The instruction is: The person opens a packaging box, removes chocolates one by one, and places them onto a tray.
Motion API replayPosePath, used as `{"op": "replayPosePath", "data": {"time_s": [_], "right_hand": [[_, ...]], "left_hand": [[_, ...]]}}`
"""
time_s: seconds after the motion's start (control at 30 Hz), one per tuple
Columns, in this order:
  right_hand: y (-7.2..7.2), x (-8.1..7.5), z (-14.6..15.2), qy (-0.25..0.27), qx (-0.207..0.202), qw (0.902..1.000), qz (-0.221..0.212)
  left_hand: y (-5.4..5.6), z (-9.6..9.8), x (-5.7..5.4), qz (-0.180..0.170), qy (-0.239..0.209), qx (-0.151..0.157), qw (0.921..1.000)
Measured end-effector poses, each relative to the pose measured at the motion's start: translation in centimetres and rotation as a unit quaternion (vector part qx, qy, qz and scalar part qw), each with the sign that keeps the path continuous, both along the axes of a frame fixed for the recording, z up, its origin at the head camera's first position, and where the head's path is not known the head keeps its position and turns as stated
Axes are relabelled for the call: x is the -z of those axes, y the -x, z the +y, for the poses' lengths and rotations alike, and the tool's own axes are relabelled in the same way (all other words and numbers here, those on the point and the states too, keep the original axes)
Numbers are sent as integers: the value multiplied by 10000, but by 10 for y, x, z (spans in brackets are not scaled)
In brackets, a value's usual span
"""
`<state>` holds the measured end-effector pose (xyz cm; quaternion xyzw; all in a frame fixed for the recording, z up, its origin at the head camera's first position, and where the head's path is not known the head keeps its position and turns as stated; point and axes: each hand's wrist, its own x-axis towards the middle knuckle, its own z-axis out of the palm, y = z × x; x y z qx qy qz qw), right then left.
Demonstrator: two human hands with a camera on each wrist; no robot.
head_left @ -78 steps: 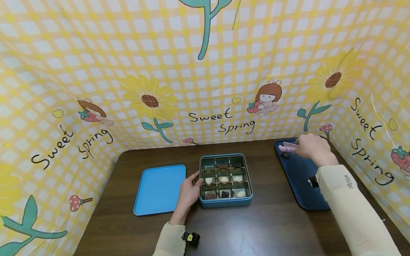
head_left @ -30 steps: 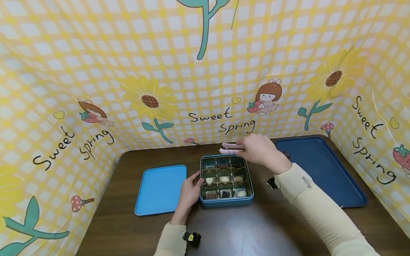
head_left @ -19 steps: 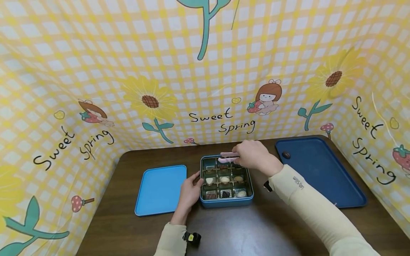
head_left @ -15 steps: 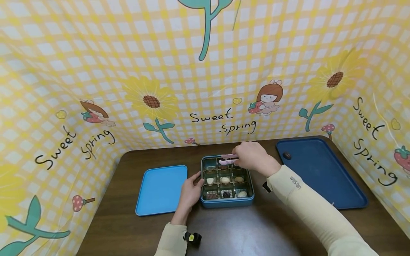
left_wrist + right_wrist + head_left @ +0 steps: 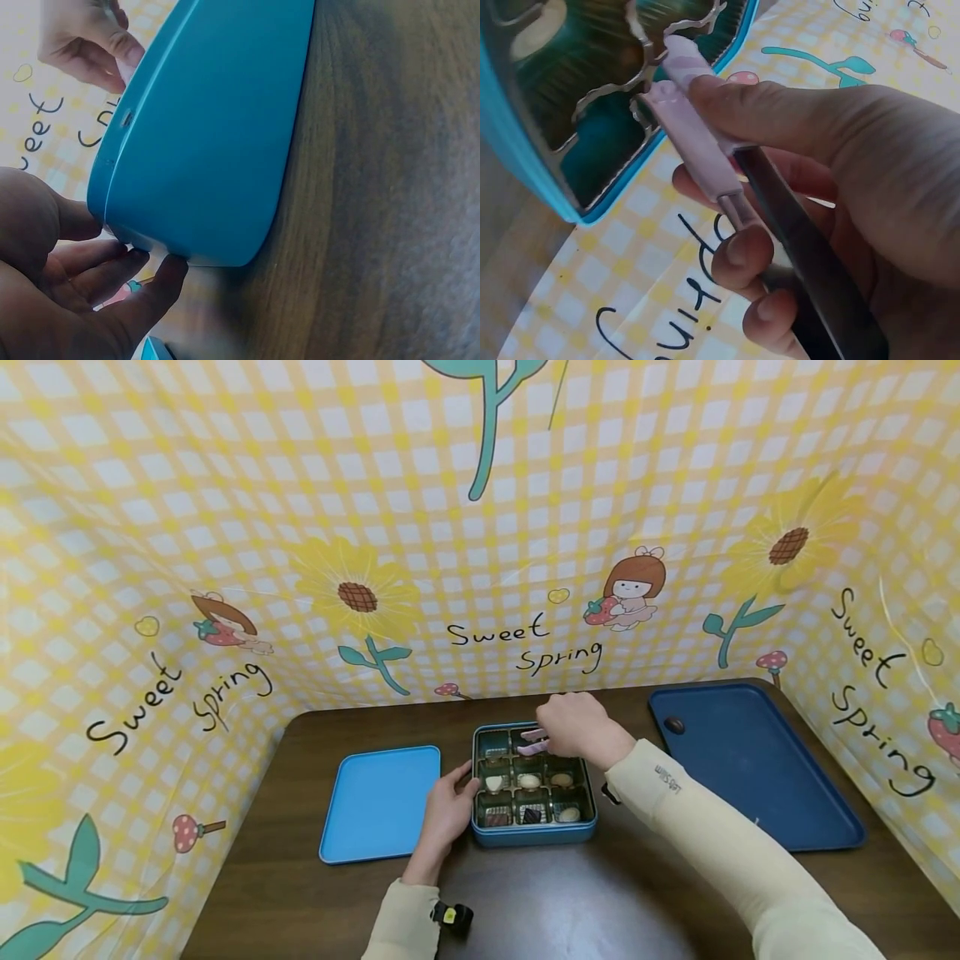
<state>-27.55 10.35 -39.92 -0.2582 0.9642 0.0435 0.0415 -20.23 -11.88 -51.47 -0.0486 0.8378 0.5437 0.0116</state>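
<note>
My right hand holds pink-tipped tongs over the back row of a blue tin, their tips down at the back middle compartment. In the right wrist view the pink tongs tips stand slightly apart; a dark handle runs back under my fingers. What lies in that compartment is hidden. My left hand rests against the tin's left side, fingertips on its wall in the left wrist view. Chocolates sit in the tin's compartments: several pale ones, such as the white chocolate, and dark ones, such as the dark chocolate.
A dark blue tray lies at the right, with one dark brown chocolate near its back left corner. Left of the tin is a light blue lid. Checked cloth walls stand behind and beside the brown table.
My right hand has carried the tongs left from the tray to the tin and lowered their tips into the back middle compartment. My left hand has stayed at the tin's side.
</note>
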Motion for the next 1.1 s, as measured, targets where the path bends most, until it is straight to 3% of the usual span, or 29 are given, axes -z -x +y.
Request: {"op": "replayPosePath", "data": {"time_s": [0.77, 1.1], "right_hand": [[8, 9, -27, -794, -14, 9968, 40], [9, 16, -34, -846, 48, 9964, 43]], "left_hand": [[1, 0, -1, -93, -82, -62, 9999], [2, 0, 1, -43, -29, -32, 10000]]}}
